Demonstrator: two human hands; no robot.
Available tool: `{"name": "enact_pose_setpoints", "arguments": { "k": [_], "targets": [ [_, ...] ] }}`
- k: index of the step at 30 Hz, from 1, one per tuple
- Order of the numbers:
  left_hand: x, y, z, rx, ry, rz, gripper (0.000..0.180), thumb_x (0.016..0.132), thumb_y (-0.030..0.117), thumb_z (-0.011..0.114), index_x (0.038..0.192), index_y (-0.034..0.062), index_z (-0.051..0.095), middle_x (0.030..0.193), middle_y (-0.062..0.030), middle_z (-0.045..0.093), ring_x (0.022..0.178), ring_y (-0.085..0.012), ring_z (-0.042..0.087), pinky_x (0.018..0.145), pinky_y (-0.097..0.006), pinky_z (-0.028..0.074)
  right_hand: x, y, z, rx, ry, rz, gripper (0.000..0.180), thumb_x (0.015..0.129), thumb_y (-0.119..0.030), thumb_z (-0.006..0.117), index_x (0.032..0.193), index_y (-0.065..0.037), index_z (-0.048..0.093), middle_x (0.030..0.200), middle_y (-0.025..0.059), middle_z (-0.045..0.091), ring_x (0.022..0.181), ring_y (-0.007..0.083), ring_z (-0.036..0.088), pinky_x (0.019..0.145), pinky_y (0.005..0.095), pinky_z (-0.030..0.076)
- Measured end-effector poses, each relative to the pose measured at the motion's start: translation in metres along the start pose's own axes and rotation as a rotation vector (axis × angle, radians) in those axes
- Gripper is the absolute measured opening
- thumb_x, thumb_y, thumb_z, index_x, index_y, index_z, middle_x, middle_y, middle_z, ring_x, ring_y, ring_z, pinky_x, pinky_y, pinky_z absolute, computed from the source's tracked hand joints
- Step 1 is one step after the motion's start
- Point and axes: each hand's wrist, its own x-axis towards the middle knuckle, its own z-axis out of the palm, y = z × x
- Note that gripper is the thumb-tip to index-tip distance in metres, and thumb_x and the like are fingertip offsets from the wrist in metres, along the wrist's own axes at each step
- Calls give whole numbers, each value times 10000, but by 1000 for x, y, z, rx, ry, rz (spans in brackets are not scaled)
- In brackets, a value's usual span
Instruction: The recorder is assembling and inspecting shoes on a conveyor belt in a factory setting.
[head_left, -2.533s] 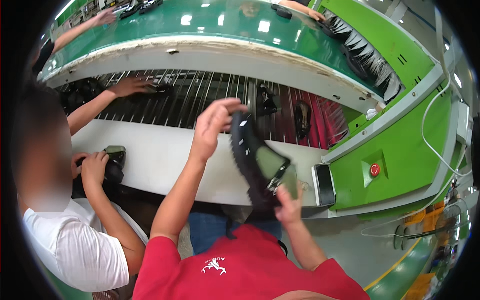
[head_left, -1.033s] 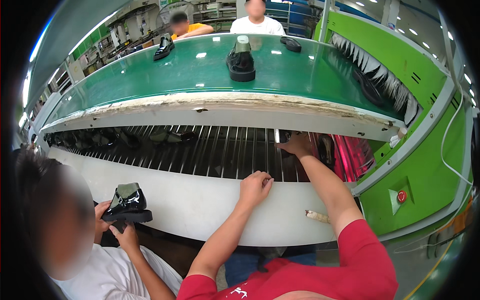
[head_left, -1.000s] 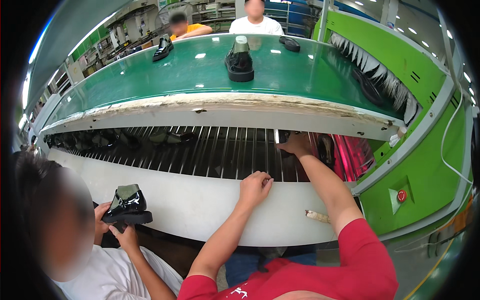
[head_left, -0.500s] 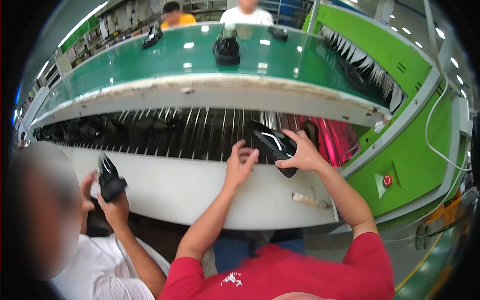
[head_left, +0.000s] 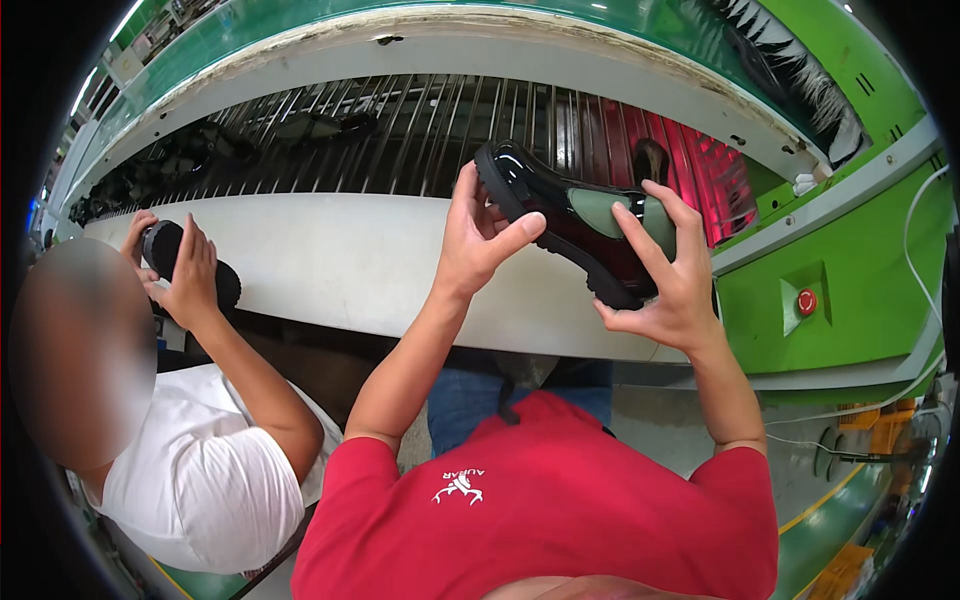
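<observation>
A glossy black shoe with a chunky black sole is held up in front of me, tilted on its side above the white ledge. My left hand grips its toe end, the thumb against the sole and the fingers partly hidden behind it. At the heel end my right hand has its fingers over the upper and its thumb low by the sole. A pale green area shows around the shoe's opening. Beyond my right hand, another dark shoe lies on the red-lit rollers.
Metal rollers run behind the white ledge, with several black shoes at their left end. A green machine panel with a red button stands at right. At left a person in white holds a black shoe.
My view has dipped lower. The shoe has come nearer and turned onto its side, its toe now to the left. My left hand, apart from it before, has taken hold of the toe.
</observation>
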Motion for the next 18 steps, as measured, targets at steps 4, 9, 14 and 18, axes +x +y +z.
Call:
{"name": "enact_pose_setpoints", "arguments": {
  "k": [4, 9, 14, 18],
  "targets": [
    [-4, 11, 5, -10, -41, 89, 923, 791, 142, 919, 1537, 30, 388, 1372, -145, 589, 1214, -228, 650, 1030, -390, 578, -4, -3, -8, -57, 11, -55, 992, 547, -227, 958, 1493, -205, 659, 1556, 220, 471, 1307, 438, 551, 1030, 531, 513],
    [5, 32, 10, -34, -157, 188, 1021, 711, 109, 948, 1559, 47, 384, 1496, -207, 565, 1348, -281, 610, 1149, -426, 517, -5, 5, -5, -217, 186, -212, 836, 586, -135, 948, 1385, -256, 733, 1501, 185, 500, 1299, 408, 571, 1010, 500, 540],
    [7, 37, 5, -8, -259, 303, 1067, 658, 52, 945, 1564, 45, 383, 1561, -240, 533, 1409, -300, 578, 1203, -445, 472, -9, 10, 6, -246, 336, -308, 673, 685, -114, 933, 1313, -280, 758, 1435, 144, 512, 1274, 381, 583, 997, 465, 564],
    [4, 46, 11, -34, -267, 312, 1094, 608, -12, 926, 1558, 38, 385, 1589, -253, 510, 1436, -310, 560, 1222, -447, 451, -10, 16, 9, -273, 437, -393, 565, 774, -109, 913, 1284, -301, 763, 1418, 126, 500, 1257, 369, 584, 996, 447, 586]
  ]
}}
